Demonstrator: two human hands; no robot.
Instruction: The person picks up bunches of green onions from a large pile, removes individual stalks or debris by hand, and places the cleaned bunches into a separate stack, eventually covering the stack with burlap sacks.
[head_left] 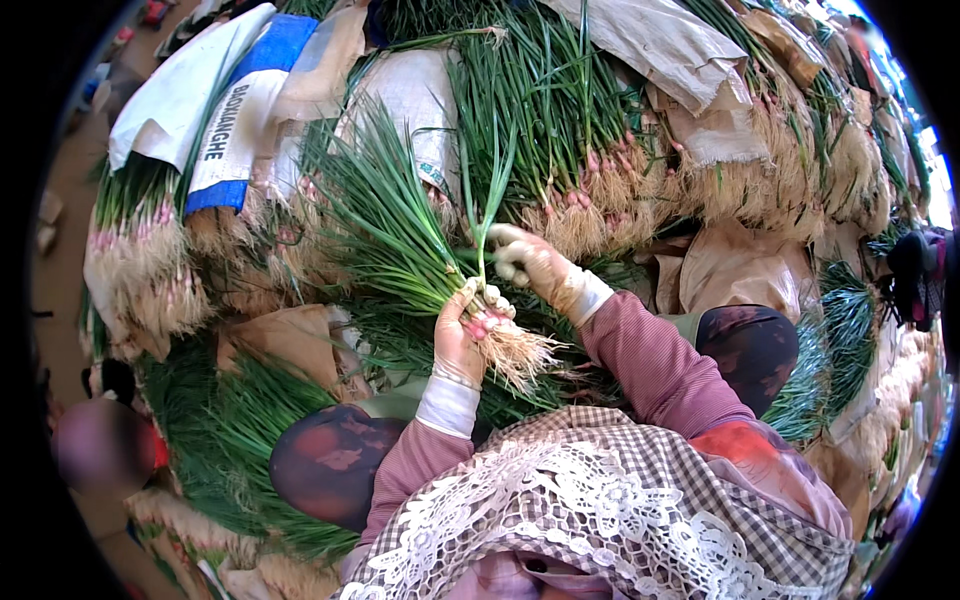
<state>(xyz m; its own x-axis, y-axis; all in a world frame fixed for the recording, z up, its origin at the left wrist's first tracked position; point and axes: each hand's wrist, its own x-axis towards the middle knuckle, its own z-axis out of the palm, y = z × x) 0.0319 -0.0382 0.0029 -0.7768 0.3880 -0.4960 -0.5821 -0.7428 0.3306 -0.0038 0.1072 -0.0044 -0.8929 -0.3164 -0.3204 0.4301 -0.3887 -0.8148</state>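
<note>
- One bunch of spring onions (395, 240) was held at the centre, its pink bulbs and pale roots pointed down and to the right; its stalks were too crowded to be counted.
- One blue-and-white sack (240, 125) was seen beyond the bunch to the left; two dark-covered knees (335, 465) were set nearer, on either side.
- The left hand (460, 340) was raised from below, its fingers closed around the bunch just above the bulbs.
- The right hand (540, 268) was held just right of the bunch, fingers curled beside an upright stalk (481, 225); whether it was pinched could not be told.
- Rooted onions (590, 190) were heaped beyond the bunch, partly covered by sacking (665, 45); loose greens (215, 430) were spread to its lower left.
</note>
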